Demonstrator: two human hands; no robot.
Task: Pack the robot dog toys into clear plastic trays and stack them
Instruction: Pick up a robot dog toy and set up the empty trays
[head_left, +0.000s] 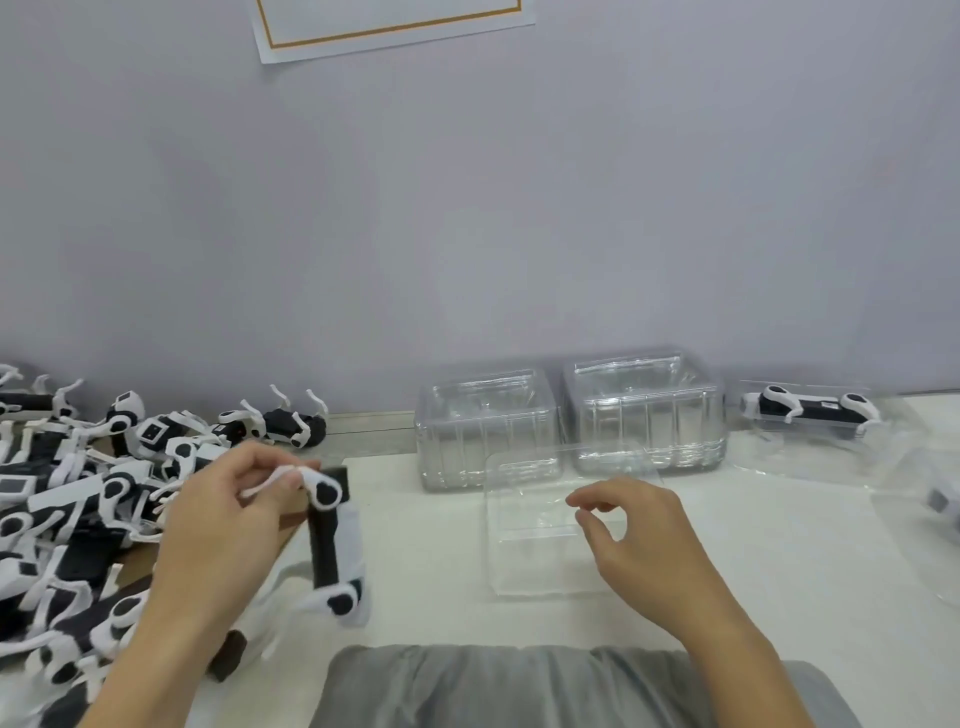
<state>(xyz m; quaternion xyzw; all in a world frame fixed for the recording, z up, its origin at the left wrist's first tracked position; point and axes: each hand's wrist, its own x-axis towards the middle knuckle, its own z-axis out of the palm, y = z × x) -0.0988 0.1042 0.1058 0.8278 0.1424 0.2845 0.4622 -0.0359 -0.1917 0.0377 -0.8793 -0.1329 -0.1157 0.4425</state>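
Currently left hand (223, 525) pinches a leg of one robot dog toy (332, 540), lifted near the worktop's (431, 582) front-left. Right hand (639, 535) holds nothing, fingers loosely curled over an empty clear tray (524, 566) mid-worktop. Toy pile (67, 519) at left edge unpacked. Back edge: two stacks of empty trays (571, 426), one packed tray (815, 415) back-right. Mostly left to do. Something at right edge is cut off, unclear.

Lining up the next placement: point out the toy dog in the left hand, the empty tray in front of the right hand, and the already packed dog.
toy dog (324, 540), head view, on its black body.
empty tray (535, 564), head view, on its clear floor.
packed dog (815, 408), head view, on its black back.
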